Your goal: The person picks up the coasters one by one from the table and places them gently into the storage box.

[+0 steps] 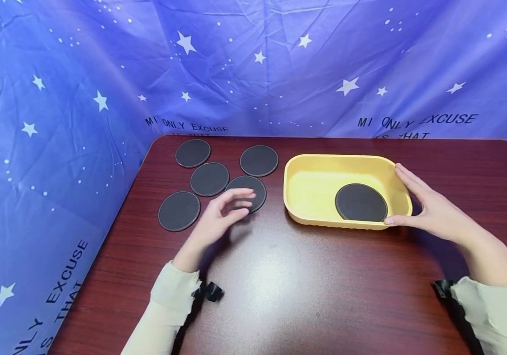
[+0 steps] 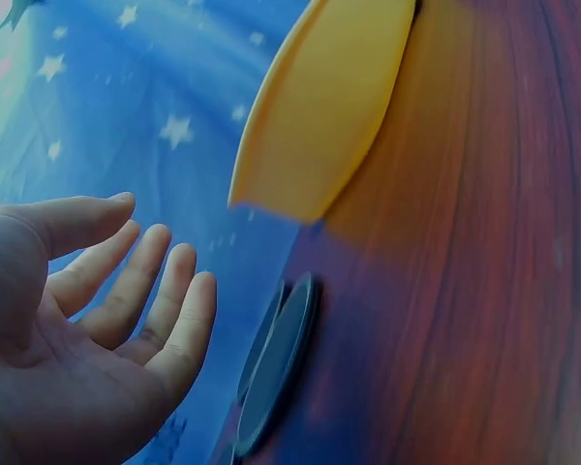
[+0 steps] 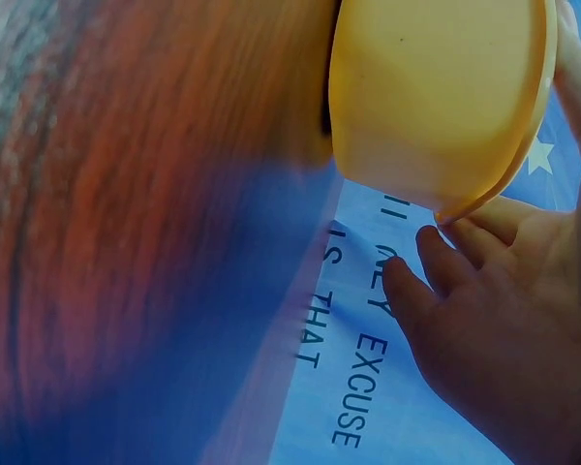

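Observation:
My left hand (image 1: 224,214) hovers with loosely bent fingers over a round black coaster (image 1: 249,182) and partly covers it. Nothing lies in its palm in the left wrist view. The right end of a yellow plastic bin (image 1: 308,190) is in the grip of my right hand (image 1: 439,217), its thumb on the near rim and its fingers at the far right corner. One black coaster (image 1: 360,203) lies inside the bin, toward its right side. From the right wrist view, the fingers reach the bin's edge from outside.
Several more black coasters with stitched rims, among them a near-left coaster (image 1: 179,211) and a back coaster (image 1: 259,160), lie flat left of the bin. They rest on a dark red wood-grain table (image 1: 324,286). A blue star-printed cloth (image 1: 244,64) hangs behind and to the left.

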`<state>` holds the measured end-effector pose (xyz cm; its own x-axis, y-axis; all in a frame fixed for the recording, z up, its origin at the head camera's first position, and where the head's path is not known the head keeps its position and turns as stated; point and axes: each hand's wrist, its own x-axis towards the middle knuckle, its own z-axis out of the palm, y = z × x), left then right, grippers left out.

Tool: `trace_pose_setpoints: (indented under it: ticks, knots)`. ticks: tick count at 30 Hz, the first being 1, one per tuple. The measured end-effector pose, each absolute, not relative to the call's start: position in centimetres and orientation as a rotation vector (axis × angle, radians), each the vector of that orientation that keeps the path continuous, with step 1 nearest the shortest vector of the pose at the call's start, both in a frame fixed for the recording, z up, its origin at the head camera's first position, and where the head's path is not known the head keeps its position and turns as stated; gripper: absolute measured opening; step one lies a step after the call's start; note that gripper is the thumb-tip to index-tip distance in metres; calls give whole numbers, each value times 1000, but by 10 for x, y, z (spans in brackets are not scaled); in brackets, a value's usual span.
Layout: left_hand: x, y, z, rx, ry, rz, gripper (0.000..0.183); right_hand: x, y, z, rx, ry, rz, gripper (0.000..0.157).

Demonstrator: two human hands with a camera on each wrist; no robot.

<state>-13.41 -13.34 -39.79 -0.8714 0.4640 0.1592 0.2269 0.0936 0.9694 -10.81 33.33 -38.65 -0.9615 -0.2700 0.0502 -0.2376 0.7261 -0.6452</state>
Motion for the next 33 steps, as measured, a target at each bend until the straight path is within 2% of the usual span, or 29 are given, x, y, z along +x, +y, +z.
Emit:
trace_pose_setpoints:
  ticks: [16,26,33]
  knots:
    - [-131,-216,-401,346,2419,2044,43,-108,333,-385,-402,2860,-1065,113]
    - [-132,-245,-408,118,2483,2138,45,-108,333,-385,-410,2859,-1082,113]
    - [-127,-259,-411,-159,2456,2232,44,-108,334,-386,-414,2859,-1078,113]
